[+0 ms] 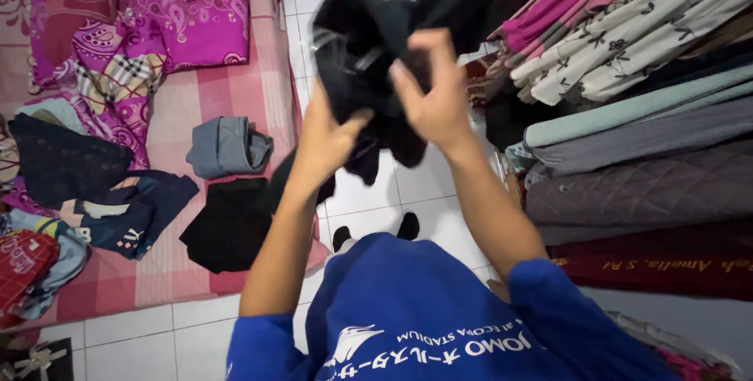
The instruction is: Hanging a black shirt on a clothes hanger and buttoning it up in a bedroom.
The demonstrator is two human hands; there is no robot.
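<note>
Floor: white tiles [423, 185]; pink-sheeted bed [196, 99] at 9 o'clock.
Left hand [325, 142]: gripping black garment [369, 44].
Right hand [435, 91]: pinching the same garment at 12 o'clock.

Both bare forearms raised up and forward, elbows bent, blue short sleeves at the shoulders. Left hand [329, 142] closed in a pinch, thumb up (fingers mostly hidden). Right hand [435, 91] higher, just beside the left, fingers curled inward and gripping, wrist bent back.
</note>
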